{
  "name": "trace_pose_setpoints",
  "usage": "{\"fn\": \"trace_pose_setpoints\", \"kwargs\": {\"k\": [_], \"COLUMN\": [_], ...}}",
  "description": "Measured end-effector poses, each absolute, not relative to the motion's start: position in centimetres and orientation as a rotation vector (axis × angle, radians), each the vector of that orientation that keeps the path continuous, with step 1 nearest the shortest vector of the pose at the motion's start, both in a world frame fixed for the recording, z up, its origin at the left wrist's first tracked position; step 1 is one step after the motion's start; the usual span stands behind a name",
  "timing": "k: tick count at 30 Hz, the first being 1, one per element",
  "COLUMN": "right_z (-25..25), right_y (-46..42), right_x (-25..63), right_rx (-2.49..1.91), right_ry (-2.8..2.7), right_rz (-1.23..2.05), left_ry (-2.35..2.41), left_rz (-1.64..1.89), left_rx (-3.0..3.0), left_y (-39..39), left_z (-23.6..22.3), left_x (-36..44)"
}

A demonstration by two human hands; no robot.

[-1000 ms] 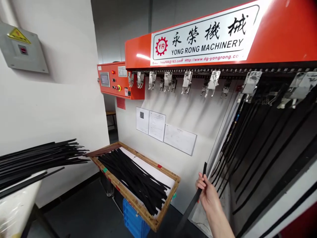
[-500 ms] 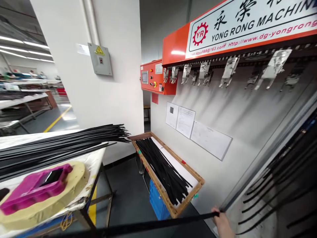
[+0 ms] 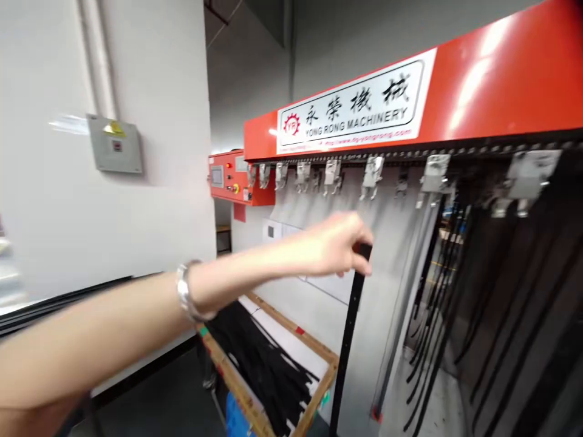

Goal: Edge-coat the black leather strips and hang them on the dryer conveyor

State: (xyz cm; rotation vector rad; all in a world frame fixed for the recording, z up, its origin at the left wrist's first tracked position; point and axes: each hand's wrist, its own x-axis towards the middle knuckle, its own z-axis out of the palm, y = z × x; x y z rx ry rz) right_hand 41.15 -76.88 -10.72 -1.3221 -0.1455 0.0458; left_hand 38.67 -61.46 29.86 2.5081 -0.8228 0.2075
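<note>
My left hand [image 3: 334, 246], with a silver bracelet [image 3: 186, 291] on its wrist, reaches in from the left. Its thumb and fingers pinch the top end of a black belt strap [image 3: 348, 340], which hangs almost straight down and shows small holes along it. Above the hand, a row of metal clips [image 3: 373, 173] hangs under the orange machine [image 3: 496, 79]; the strap's end is below them and apart from them. My right hand is out of view.
A wood-framed tray [image 3: 314, 346] holding many black straps stands below, over a blue crate [image 3: 239, 419]. More black straps [image 3: 432, 340] hang at the right. The orange control panel [image 3: 230, 176] and a grey electrical box [image 3: 115, 144] are farther back.
My view has turned up and right toward the clips. My left hand has come into view, raising the strap's end. My right hand, which held a black strap low down, has left the view.
</note>
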Motion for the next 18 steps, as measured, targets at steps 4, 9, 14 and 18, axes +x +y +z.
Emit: {"fn": "trace_pose_setpoints", "kwargs": {"k": [4, 9, 14, 18], "right_z": [-5.7, 1.8, 6.4, 9.8], "right_y": [-78.3, -76.2, -77.3, -80.6], "right_x": [42.0, 43.6, 45.2, 46.0], "right_rx": [-1.348, -1.331, -1.139, -1.06], "right_ry": [-0.127, -0.377, -0.346, -0.346], "right_rz": [-0.199, -0.382, -0.514, -0.609], "left_ry": [-0.939, -0.956, -0.996, -0.98], "left_rz": [0.235, 0.222, 0.312, 0.273], "left_rx": [2.638, 2.601, 2.076, 1.778], "left_y": [-64.4, -65.1, -68.4, -74.6], "left_z": [23.9, 21.9, 25.9, 30.6], "left_x": [43.5, 45.1, 46.8, 49.2]}}
